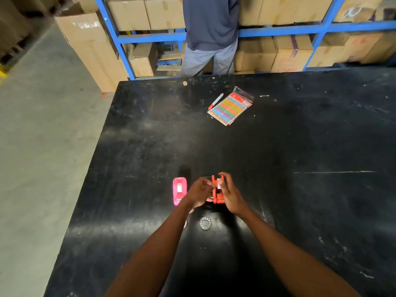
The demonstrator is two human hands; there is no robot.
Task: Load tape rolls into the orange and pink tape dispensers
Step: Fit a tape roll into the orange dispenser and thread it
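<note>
The orange tape dispenser (217, 195) stands on the black table (300, 146) between my hands. My right hand (230, 195) wraps its right side, fingers curled over the top. My left hand (200, 192) grips its left side, fingertips at the white piece inside the dispenser's top. The pink tape dispenser (179, 190) lies on the table just left of my left hand, a white roll showing in its slot. A clear tape roll (205, 223) lies flat on the table near my forearms. Another roll (185, 224) peeks out from under my left forearm.
A packet of coloured strips (230, 106) and a red-capped marker (216, 101) lie farther back on the table. A person (211, 33) stands at the far edge, facing blue shelving (150, 37) full of cardboard boxes. The table's left edge drops to a concrete floor (42, 146).
</note>
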